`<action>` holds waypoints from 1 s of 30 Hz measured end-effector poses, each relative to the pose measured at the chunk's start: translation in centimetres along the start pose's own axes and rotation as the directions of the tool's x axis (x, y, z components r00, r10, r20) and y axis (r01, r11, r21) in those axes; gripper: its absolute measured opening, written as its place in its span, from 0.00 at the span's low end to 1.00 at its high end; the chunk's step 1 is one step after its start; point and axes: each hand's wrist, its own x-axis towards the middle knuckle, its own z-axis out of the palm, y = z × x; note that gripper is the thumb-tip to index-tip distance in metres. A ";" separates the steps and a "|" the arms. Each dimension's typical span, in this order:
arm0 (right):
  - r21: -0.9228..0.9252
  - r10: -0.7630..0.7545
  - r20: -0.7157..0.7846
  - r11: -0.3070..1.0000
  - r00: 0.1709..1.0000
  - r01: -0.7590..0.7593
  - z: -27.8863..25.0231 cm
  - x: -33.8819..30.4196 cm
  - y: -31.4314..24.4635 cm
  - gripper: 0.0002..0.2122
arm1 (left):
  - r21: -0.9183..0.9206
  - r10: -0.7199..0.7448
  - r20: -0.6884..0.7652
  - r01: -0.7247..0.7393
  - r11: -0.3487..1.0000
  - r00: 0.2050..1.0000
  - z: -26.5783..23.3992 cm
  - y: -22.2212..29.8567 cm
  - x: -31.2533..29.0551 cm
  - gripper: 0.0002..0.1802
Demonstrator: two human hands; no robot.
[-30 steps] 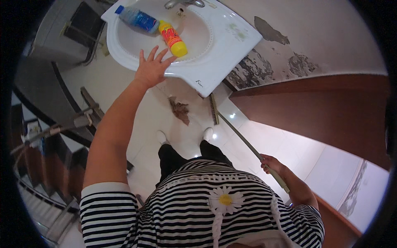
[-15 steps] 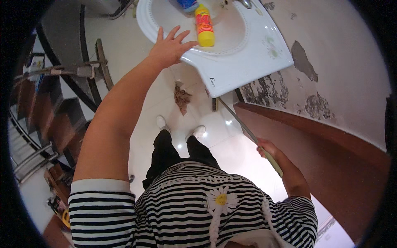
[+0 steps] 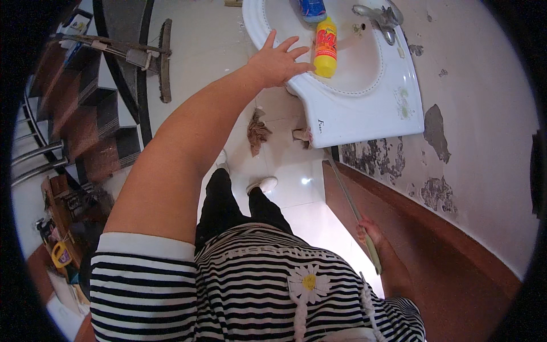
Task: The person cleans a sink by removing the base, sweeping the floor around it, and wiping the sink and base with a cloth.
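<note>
My left hand (image 3: 280, 61) rests with fingers spread on the near-left rim of a white washbasin (image 3: 364, 117). Its thumb reaches close to the base of a yellow bottle (image 3: 325, 57) with a red label, which lies in the bowl; whether they touch I cannot tell. Beyond that bottle is a blue container (image 3: 313, 9), cut off by the top edge. Low on the right, my right hand (image 3: 370, 232) is closed around a long, thin pole (image 3: 346, 188) with a pale green grip. The pole slants up toward the basin's underside, where its far end is hidden.
Crumpled brown paper (image 3: 258, 134) lies on the tiled floor, and another brown scrap (image 3: 302, 135) sits by the basin's corner. A wide broom (image 3: 164, 61) is at left, near stairs (image 3: 99, 108). A peeling wall (image 3: 478, 131) and brown panel (image 3: 393, 228) border the right.
The view has shifted, so the basin appears farther right. My right hand has drawn the pole lower, and the dark head seen earlier at its far end is hidden now. My left hand stays on the rim.
</note>
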 end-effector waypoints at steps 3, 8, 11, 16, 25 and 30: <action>-0.012 0.115 -0.003 0.993 0.993 -0.115 -1.4 -2.4 1.2 0.08 | -0.011 0.013 0.017 -0.013 1.000 1.000 -0.2 0.0 0.1 0.40; -0.050 0.144 0.005 0.988 0.990 -0.143 -1.6 2.1 1.7 0.05 | 0.026 0.000 -0.015 0.000 1.000 1.000 0.5 0.0 0.3 0.41; -0.022 0.024 0.046 0.999 0.999 -0.023 0.1 5.5 0.2 0.05 | 0.009 0.011 -0.015 -0.011 1.000 1.000 1.0 0.2 0.7 0.42; 0.027 0.103 0.022 0.994 0.994 -0.104 -2.5 1.6 2.1 0.09 | 0.037 0.000 0.020 -0.001 0.999 1.000 0.0 -0.1 -0.2 0.37; 0.037 0.058 0.037 0.998 0.998 -0.060 -2.7 6.4 1.8 0.05 | -0.001 0.007 0.000 -0.007 1.000 1.000 0.5 0.3 0.4 0.44; 0.043 0.132 0.036 0.990 0.991 -0.133 -2.4 1.3 2.1 0.05 | 0.008 -0.010 0.045 0.010 1.000 0.999 -0.1 0.3 -0.1 0.44</action>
